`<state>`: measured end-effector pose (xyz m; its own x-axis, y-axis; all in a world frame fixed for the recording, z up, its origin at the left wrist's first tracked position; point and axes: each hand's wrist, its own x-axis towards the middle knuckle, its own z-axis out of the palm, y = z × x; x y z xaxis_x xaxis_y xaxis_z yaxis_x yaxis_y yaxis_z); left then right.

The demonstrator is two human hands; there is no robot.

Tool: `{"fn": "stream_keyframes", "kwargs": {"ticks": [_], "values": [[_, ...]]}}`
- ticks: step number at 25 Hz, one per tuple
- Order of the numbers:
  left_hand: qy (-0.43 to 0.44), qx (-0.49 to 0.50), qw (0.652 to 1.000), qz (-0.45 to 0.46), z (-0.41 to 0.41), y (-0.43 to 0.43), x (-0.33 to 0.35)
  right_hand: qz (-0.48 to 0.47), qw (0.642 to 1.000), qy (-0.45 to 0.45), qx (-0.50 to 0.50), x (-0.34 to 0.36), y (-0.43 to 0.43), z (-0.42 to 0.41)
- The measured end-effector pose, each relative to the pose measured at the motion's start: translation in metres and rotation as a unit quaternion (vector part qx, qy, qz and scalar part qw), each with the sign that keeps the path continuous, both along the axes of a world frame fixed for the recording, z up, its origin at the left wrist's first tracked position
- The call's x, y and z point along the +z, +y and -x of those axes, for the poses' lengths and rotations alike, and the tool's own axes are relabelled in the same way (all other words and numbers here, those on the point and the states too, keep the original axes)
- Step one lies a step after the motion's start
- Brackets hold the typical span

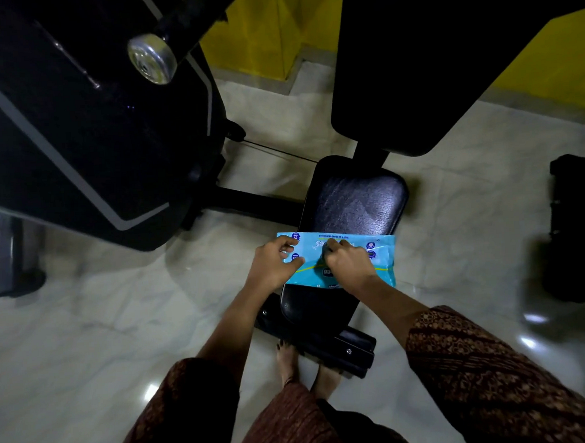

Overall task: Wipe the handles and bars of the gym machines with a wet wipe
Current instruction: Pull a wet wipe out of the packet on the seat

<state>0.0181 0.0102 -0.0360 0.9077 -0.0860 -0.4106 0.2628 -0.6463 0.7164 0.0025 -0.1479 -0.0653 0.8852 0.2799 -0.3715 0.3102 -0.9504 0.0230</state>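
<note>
Getting a wipe out of the pack

Head view: the pack (382, 250) lies across the seat (355, 200). Your left hand (275, 265) grips its left end; your right hand (348, 262) pinches at its middle, flap or wipe I cannot tell. No wipe is out yet. Next, pull one free while holding the pack down, then start wiping

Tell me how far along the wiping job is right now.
Done: nothing visibly; no loose wipe is out. In hand: the wet wipe pack lies across the black seat pad, the left hand holds its left end and the right hand pinches at its top middle, likely opening it. Left: pulling a wipe, then every handle and bar, including the chrome-capped bar.
</note>
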Motion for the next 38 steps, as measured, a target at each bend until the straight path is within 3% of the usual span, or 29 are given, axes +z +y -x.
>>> {"fn": "stream_keyframes", "kwargs": {"ticks": [5,9,18,22,27,29,34,38], "values": [[-0.001,0.002,1.000,0.003,-0.001,-0.001,0.001,-0.039,0.996,-0.079,0.018,-0.006,-0.004,0.002],[-0.001,0.000,1.000,0.007,-0.001,-0.002,0.002,-0.145,0.982,-0.114,0.027,-0.009,-0.018,0.014],[-0.016,-0.021,1.000,0.009,-0.005,-0.008,0.009,-0.257,0.948,-0.176,-0.066,0.005,-0.028,0.022],[-0.020,-0.022,1.000,0.009,-0.003,-0.009,0.010,-0.245,0.947,-0.192,-0.074,0.006,-0.023,0.025],[-0.018,-0.023,1.000,0.007,0.002,-0.009,0.013,-0.200,0.972,-0.104,-0.061,0.000,-0.017,0.020],[-0.018,-0.020,1.000,0.005,0.002,-0.008,0.013,-0.203,0.969,-0.101,-0.101,0.003,-0.014,0.018],[-0.028,-0.020,0.999,0.007,0.001,-0.005,0.019,-0.270,0.933,-0.066,-0.230,0.014,-0.014,0.017],[-0.039,-0.019,0.999,0.015,0.002,-0.007,0.030,-0.387,0.865,-0.079,-0.310,0.033,-0.014,0.017]]}}
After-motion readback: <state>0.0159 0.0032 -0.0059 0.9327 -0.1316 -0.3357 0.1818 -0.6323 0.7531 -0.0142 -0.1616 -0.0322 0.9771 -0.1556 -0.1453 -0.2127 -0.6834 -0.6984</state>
